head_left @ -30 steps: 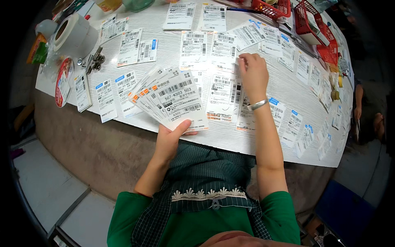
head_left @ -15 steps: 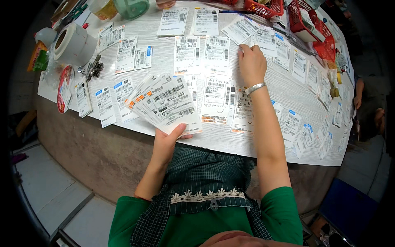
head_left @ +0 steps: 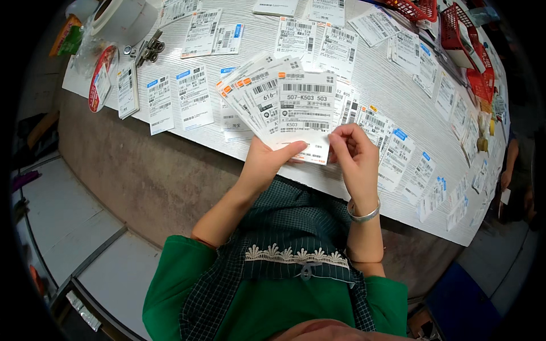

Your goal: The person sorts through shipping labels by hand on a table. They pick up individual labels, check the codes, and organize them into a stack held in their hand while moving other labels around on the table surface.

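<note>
A fanned bunch of white shipping labels [head_left: 307,108] with barcodes and orange corner marks is held over the table's near edge. My left hand [head_left: 266,162] grips the bunch from below, its thumb across the front label's lower part. At that label's right edge, my right hand [head_left: 357,153], with a silver bracelet at the wrist, has its thumb and forefinger pinched on the edge. The other fingers of this hand are curled. Beneath and behind the fan lie more labels [head_left: 338,51] on the white table, partly hidden by it.
Label piles [head_left: 406,51] spread in rows along the white table [head_left: 261,51]. At the left are a label roll [head_left: 122,20], metal clips [head_left: 149,48] and a red oval card [head_left: 94,85]. Red baskets [head_left: 458,31] stand at the far right. Another person's hand [head_left: 506,176] shows beyond the right edge.
My right hand has drawn back from the far label piles to the edge of the held fan. The front label now stands more upright. The view has shifted, so the table appears higher.
</note>
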A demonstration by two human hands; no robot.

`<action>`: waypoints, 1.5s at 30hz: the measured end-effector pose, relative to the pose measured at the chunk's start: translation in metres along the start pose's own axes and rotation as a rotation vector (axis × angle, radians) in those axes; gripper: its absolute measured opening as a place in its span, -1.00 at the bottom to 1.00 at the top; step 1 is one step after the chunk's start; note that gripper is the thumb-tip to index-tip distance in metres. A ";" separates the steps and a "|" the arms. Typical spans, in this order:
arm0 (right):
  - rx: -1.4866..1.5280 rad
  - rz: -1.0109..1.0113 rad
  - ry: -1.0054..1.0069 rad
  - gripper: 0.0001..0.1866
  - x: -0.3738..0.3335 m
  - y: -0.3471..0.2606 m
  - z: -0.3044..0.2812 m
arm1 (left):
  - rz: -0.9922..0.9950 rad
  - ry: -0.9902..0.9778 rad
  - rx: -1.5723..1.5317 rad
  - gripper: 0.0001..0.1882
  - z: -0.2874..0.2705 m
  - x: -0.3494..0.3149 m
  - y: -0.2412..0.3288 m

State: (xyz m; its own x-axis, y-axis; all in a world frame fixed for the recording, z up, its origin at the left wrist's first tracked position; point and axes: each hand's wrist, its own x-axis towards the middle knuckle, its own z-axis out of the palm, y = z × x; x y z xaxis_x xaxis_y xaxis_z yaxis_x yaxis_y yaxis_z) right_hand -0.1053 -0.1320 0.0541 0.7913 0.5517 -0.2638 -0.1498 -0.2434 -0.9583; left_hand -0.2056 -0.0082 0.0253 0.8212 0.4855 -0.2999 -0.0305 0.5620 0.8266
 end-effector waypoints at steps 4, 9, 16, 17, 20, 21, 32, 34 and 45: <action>-0.112 -0.055 -0.019 -0.84 -0.008 0.012 -0.003 | -0.083 -0.040 0.072 -0.63 0.000 -0.002 -0.004; -0.150 -0.044 0.124 -0.83 -0.008 0.015 -0.021 | -0.167 -0.036 -0.102 -0.62 0.005 -0.006 0.001; -0.039 0.013 0.127 -0.84 -0.024 0.012 -0.032 | -0.109 -0.043 -0.005 -0.63 0.006 -0.010 -0.004; -0.018 0.022 0.109 -0.84 -0.026 0.013 -0.033 | -0.084 -0.033 0.011 -0.64 0.007 -0.011 -0.007; 0.042 0.026 0.171 -0.86 -0.033 0.020 -0.042 | -0.145 -0.041 0.083 -0.63 0.007 -0.015 -0.009; 0.061 0.023 0.211 -0.86 -0.036 0.023 -0.047 | -0.188 -0.051 0.112 -0.63 0.007 -0.016 -0.009; 0.088 0.029 0.258 -0.87 -0.086 0.024 -0.056 | -0.023 -0.048 0.150 -0.63 0.025 -0.030 -0.023; 0.083 0.024 0.235 -0.85 -0.091 0.024 -0.045 | -0.030 -0.075 0.148 -0.62 0.029 -0.033 -0.026; 0.257 -0.079 0.450 -0.86 -0.099 0.040 -0.078 | -0.283 -0.194 0.010 -0.64 0.041 -0.043 -0.016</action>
State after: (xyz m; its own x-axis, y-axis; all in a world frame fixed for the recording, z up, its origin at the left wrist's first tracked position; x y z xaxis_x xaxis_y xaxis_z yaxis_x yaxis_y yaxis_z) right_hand -0.1430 -0.2587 0.0500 0.9740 0.1493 -0.1704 -0.1752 0.0198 -0.9843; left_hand -0.2172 -0.0652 0.0445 0.8891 0.1745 -0.4231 0.2193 0.6490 0.7285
